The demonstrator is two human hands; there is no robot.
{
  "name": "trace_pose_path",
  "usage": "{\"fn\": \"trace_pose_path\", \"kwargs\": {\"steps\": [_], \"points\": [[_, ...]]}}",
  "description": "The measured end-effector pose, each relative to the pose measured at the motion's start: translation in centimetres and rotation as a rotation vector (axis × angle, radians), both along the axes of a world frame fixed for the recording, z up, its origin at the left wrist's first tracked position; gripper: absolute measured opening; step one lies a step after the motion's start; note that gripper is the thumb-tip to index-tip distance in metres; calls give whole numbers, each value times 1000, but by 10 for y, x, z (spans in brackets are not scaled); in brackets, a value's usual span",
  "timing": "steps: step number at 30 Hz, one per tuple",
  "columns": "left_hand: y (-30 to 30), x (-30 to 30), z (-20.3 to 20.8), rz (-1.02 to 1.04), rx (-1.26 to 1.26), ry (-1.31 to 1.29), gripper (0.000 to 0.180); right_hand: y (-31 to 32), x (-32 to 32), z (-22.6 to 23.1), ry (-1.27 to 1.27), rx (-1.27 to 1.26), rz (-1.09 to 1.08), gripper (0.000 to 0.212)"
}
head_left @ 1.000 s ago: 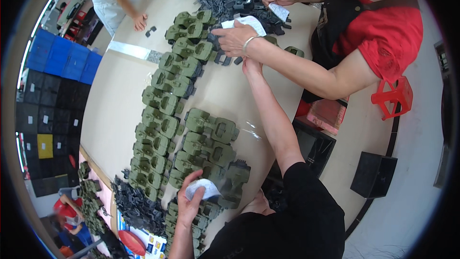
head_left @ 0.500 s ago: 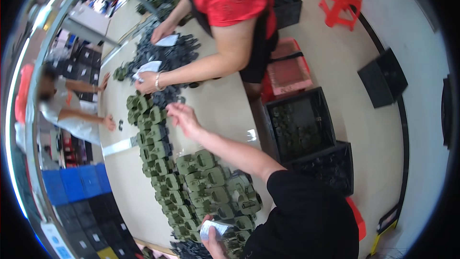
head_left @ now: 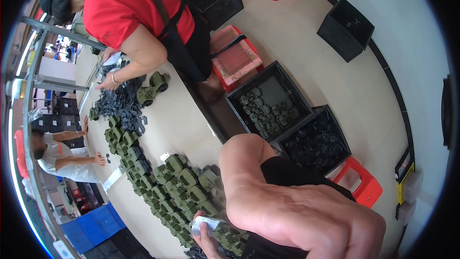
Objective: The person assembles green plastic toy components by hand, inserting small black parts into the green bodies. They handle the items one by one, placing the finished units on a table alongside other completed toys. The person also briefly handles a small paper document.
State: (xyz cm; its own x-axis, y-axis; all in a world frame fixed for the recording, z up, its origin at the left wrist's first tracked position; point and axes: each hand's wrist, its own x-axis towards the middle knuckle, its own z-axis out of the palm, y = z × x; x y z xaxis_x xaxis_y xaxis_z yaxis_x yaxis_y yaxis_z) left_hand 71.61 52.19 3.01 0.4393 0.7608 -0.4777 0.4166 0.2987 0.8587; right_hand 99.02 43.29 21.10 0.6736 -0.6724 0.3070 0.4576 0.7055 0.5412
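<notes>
My left hand (head_left: pixel 206 240) is closed around a small white printed sheet (head_left: pixel 207 225), low over the table. Beside it lie long rows of green plastic toy vehicle bodies (head_left: pixel 177 172). My right hand (head_left: pixel 330 220) is raised large and close at the lower right, its back toward me. The knuckles are bent and the fingertips are hidden, so whether it holds anything cannot be seen. Farther off, a heap of dark grey plastic parts (head_left: pixel 120 96) lies on the table, with a green toy vehicle with black wheels (head_left: pixel 153 88) next to it.
A co-worker in a red shirt (head_left: pixel 139 19) leans over the grey heap; another person in white (head_left: pixel 62 158) stands across the table (head_left: pixel 177 115). To the right are black crates (head_left: pixel 306 110) of parts, a red stool (head_left: pixel 354 177) and a separate black bin (head_left: pixel 345 29).
My right hand has swung back from above the table toward me, near the camera. My left hand still grips the sheet. The view has shifted, and the wheeled toy vehicle has come into sight.
</notes>
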Motion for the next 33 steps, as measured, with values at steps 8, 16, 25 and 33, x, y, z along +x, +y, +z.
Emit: {"fn": "trace_pose_path", "kwargs": {"steps": [8, 16, 25, 33], "points": [[-17, -22, 14, -14, 67, -25, 39, -31, -5, -20, -111, -442, -200, 25], [-26, -75, 5, 205, 104, 79, 32, 30, -21, -5, -247, -291, 31, 23], [-23, -92, 3, 137, 156, 264, 28, 92, -65, 25, -58, -381, 402, 14], [-25, -82, -6, 444, -72, -62, 32, 155, -2, -80, 71, -1068, 402, 19]]}}
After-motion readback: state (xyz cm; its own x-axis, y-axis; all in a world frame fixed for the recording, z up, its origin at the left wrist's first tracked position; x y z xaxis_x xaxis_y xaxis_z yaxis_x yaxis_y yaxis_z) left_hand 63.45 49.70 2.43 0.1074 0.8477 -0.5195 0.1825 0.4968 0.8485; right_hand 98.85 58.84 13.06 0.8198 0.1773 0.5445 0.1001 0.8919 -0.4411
